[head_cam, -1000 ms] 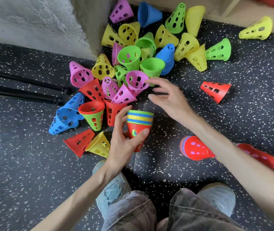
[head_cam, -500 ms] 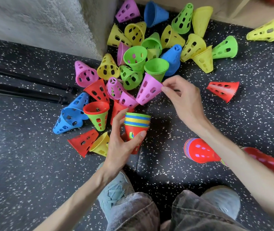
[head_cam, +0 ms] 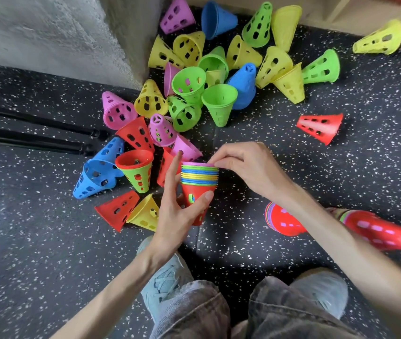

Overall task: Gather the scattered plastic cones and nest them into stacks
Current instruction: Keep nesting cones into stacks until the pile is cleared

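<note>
Head view. The nested stack (head_cam: 198, 184) sits mouth-up between both hands, held above the speckled floor (head_cam: 35, 241), in front of the knees. Its outer cone is red; rims of blue, yellow and green show in layers, with a pink rim (head_cam: 195, 164) on top.

Left hand (head_cam: 177, 211): grasping the stack's red lower body, thumb across the front, fingers wrapped behind; the index finger points up along the stack's left side.

Right hand (head_cam: 248, 167): fingers curled, fingertips pinching the pink rim at the stack's right edge. Forearm runs off toward lower right.

Loose cones (head_cam: 192, 81) lie in a heap just beyond the hands, against the concrete wall corner (head_cam: 126, 45): green, yellow, pink, blue and red, most on their sides. The nearest pink cone (head_cam: 186, 148) lies just behind the left index finger. A lone red cone (head_cam: 321, 127) lies apart to the right; a yellow one (head_cam: 380, 39) lies far upper right.

Two finished stacks (head_cam: 285, 222) lie on their sides beneath the right forearm, partly hidden.

Two black poles (head_cam: 35, 133) lie at left. Open floor at left and lower left; shoes (head_cam: 162, 285) and jeans fill the bottom edge.
</note>
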